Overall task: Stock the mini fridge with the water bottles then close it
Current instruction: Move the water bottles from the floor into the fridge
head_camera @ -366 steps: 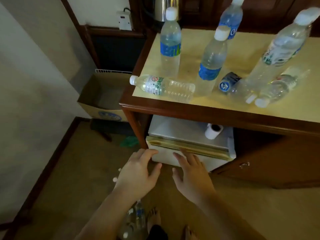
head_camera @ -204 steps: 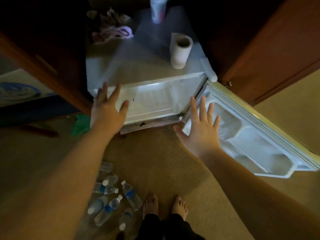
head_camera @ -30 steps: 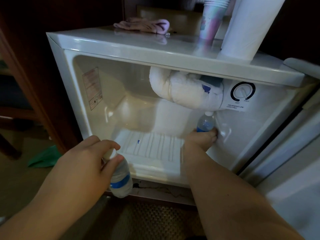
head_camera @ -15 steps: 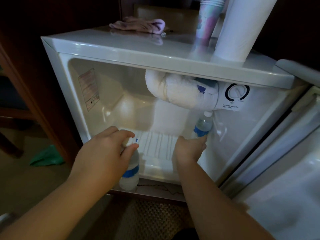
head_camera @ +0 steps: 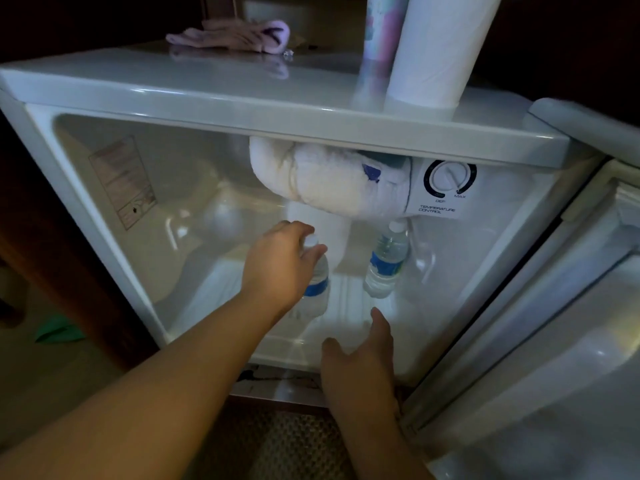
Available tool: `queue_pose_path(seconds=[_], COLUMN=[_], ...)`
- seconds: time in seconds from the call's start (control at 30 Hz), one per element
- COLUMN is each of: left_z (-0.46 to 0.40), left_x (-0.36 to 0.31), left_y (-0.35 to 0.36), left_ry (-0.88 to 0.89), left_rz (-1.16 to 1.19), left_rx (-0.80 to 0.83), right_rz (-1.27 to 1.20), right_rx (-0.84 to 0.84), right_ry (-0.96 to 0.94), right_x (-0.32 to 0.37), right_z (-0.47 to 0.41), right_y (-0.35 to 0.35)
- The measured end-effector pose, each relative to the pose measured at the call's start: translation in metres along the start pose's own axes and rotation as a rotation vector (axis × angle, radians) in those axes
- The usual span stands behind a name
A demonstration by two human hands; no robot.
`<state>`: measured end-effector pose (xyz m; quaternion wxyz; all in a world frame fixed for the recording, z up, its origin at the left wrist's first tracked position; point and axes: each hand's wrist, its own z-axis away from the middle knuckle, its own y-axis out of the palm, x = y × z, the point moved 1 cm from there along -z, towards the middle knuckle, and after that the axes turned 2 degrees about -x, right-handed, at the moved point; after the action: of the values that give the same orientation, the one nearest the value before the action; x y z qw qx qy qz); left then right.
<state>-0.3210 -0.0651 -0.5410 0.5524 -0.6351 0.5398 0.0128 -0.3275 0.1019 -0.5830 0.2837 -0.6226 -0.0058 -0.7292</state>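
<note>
Nearest to the camera, a dark floor mat with a woven, bumpy texture is seen below the open mini fridge, and two bare forearms are stretched over it. The right hand is held low at the front edge of the fridge floor, with its fingers spread apart and nothing gripped in them. A little farther in, the left hand is closed from above around the neck of a water bottle, which is made of clear ribbed plastic with a blue label and a white cap; the bottle is kept upright on the ribbed white floor of the fridge. Just to the right of it, a second water bottle of the same kind is placed upright, free of both hands, below the temperature dial. At the right side the open fridge door is seen, smooth and white, with moulded shelves. Above the bottles, a thick rounded mass of frost is hung from the ceiling of the compartment, and part of the back wall is hidden by it. On the glossy top of the fridge a white paper roll is stood beside a colourful cup stack, and farther back a crumpled pink cloth is laid.
</note>
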Motion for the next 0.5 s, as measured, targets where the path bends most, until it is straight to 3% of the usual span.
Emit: queue_pose_path(seconds=[0.33, 0.5], left_z=[-0.038, -0.046], left_x=[-0.031, -0.035], left_y=[0.050, 0.067], left_ry=[0.071, -0.052], left_rz=[-0.058, 0.123], left_rx=[0.025, 0.020], right_rz=[0.361, 0.440], right_rx=[0.072, 0.157], right_ry=[-0.218, -0.208], right_x=[0.002, 0.006], right_z=[0.013, 0.018], right_y=[-0.016, -0.025])
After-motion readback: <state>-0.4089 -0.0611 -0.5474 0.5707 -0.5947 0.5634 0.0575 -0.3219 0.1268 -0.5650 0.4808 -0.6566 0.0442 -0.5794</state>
